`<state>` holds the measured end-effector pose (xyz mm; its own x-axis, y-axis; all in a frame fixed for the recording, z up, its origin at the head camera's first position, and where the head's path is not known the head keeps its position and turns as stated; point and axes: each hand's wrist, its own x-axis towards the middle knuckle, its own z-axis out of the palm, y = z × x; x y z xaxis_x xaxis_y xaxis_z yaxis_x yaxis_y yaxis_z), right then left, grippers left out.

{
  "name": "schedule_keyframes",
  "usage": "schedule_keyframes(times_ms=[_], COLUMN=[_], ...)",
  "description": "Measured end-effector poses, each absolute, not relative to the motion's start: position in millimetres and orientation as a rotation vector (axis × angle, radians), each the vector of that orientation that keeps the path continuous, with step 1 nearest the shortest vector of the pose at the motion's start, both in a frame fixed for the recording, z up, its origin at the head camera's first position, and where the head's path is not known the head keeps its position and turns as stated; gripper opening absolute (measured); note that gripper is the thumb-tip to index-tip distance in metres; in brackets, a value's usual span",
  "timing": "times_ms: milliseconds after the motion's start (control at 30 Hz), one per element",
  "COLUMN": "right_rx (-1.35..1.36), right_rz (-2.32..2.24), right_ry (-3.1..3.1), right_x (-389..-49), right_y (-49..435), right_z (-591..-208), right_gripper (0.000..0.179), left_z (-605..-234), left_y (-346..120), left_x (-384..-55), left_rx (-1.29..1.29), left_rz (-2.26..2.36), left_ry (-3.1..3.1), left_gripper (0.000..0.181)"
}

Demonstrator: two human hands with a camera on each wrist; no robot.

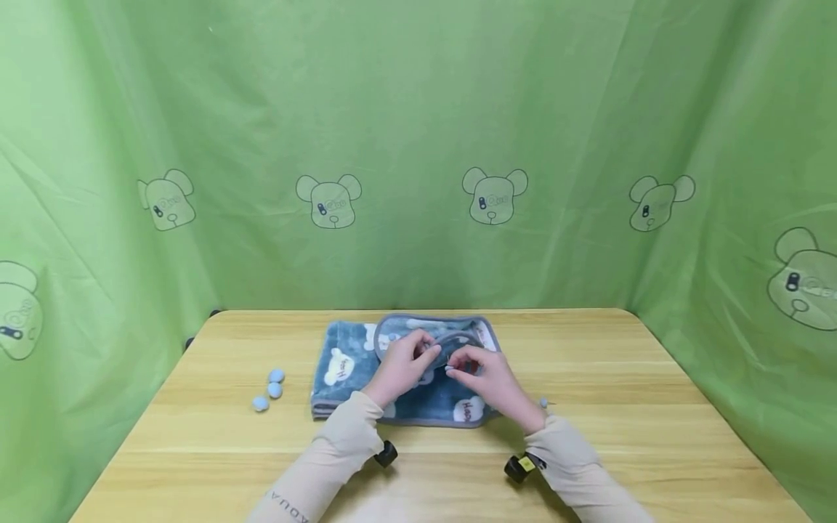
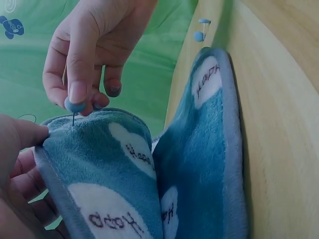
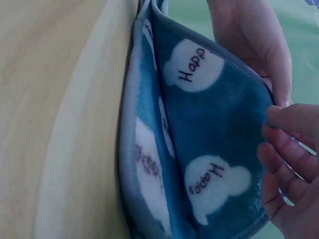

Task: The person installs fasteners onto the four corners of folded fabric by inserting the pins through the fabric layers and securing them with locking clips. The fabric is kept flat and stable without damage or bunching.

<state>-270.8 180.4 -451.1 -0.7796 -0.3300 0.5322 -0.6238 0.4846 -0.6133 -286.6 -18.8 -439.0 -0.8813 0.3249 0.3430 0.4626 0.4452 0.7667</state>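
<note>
Because a soft cloth (image 1: 431,398) gives way easily, I judge that the left hand (image 1: 407,363) pinches its bordered edge to make it firm near the needle. From my remote post I see this hand narrow, thumb on one face of the flap and fingers behind. The cloth lies folded on the table (image 1: 654,428), toward its far side, and the flap stands raised from the layer below; I suppose this gives room to reach both faces.

The right hand (image 1: 489,374) is also narrow: it holds a blue-headed pin (image 2: 75,105) by the head, with the needle pointing down to the flap. This grip, I think, lets the fingers push from above. Whether the tip has entered the fabric, I cannot tell.

Left of the cloth, well apart from it, three blue pieces (image 1: 275,391) lie in a small group, probably so placed to be within reach. Another small blue piece (image 1: 543,402) lies near the right wrist; in the left wrist view a thin needle shows there.
</note>
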Motion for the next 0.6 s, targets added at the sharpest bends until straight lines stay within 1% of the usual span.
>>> schedule_keyframes(times_ms=[600], right_rx=[0.667], right_rz=[1.053], right_ry=[-2.237], right_x=[-272.7], right_y=[176.7], right_z=[-458.5], right_gripper=[0.02], left_z=[-437.7], left_y=[-9.1], left_x=[-276.1], left_rx=[-0.792], left_rz=[-1.327], left_ry=[-2.532], left_gripper=[0.018])
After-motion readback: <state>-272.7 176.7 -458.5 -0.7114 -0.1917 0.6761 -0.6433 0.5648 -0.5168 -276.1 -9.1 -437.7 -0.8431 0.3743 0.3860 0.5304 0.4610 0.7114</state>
